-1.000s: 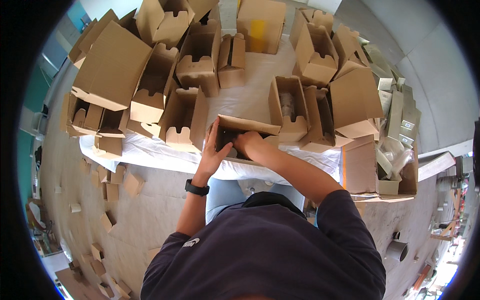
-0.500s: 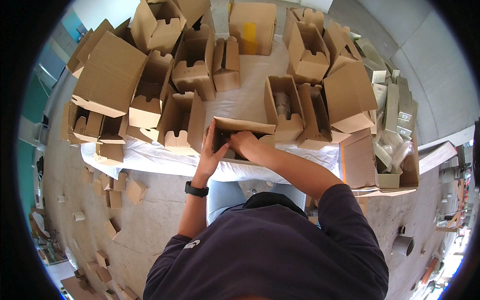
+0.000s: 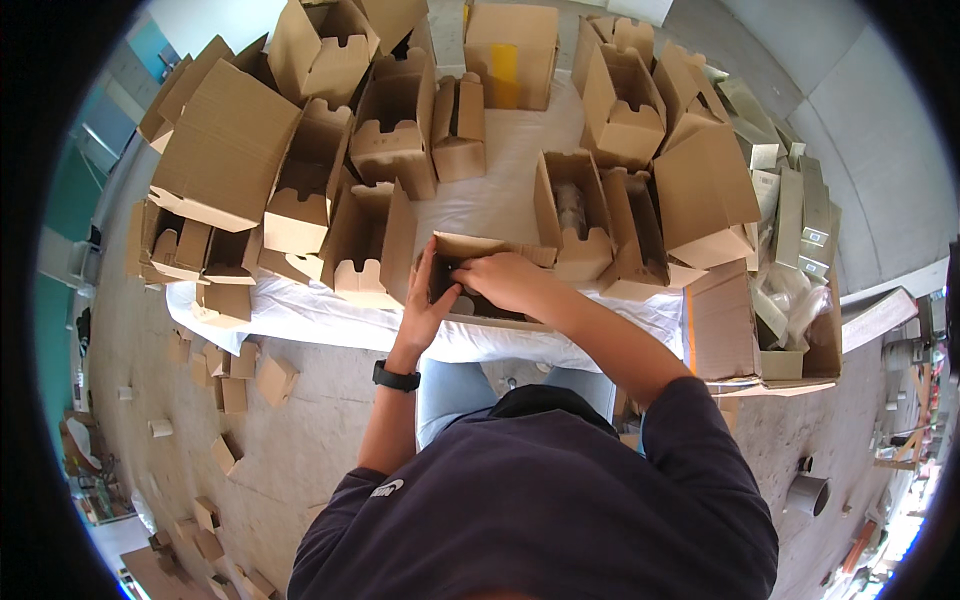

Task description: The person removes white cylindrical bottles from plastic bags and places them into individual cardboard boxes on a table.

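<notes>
I have both hands at an open cardboard box, which sits on a white cloth right in front of my waist. My left hand braces its left end, the fingers straight and close together along the wall, the thumb spread away from them and reaching in over the rim. My right hand dips inside the open box from the right, fingers bent down into the shadow; I cannot tell whether they are pinching anything. A pale, rounded thing shows inside the open box, just below my thumb, too dim to name. Left of the open box stands an empty-looking carton; just beyond its right end is a notched carton with a clear-wrapped item inside. Farther right of the open box, a big carton holds crumpled clear plastic. Well beyond the open box, 1 upright carton carries a yellow strip.
</notes>
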Available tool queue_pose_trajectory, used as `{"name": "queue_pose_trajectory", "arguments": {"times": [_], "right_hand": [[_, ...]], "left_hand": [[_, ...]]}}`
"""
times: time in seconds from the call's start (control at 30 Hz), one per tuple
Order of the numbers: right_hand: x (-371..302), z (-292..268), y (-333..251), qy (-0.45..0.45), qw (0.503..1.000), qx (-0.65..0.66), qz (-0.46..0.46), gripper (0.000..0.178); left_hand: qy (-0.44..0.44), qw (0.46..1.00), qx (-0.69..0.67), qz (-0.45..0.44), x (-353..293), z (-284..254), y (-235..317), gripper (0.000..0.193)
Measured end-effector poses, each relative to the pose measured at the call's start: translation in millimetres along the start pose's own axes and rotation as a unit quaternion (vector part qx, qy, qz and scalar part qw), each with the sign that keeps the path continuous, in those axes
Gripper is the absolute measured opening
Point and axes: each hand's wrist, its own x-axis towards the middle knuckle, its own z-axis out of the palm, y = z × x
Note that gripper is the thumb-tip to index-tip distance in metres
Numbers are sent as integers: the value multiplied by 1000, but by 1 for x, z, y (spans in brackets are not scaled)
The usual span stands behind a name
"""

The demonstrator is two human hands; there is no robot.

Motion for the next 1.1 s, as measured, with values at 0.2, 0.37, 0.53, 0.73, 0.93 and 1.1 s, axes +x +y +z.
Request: {"name": "queue_pose_trajectory", "arguments": {"times": [0.2, 0.37, 0.53, 0.73, 0.93, 1.1], "right_hand": [[-73, -22, -22, 403, 873, 246, 124, 26], [-107, 49, -21, 482, 758, 326, 296, 40], [-100, 65, -16, 441, 749, 413, 273, 53], [-98, 62, -10, 425, 749, 445, 244, 54], [-100, 65, -13, 431, 747, 452, 227, 53], [-101, 69, -11, 428, 757, 435, 235, 54]], "left_hand": [[14, 1000, -13, 2, -2, 3, 0, 75], [19, 1000, 0, -2, 0, 5, 2, 74], [31, 999, 6, 3, -3, 4, 9, 73], [117, 980, -160, 5, -19, 13, 18, 82], [61, 991, -118, 22, -46, 7, -8, 81], [17, 998, -47, 33, -52, 7, -18, 87]]}}
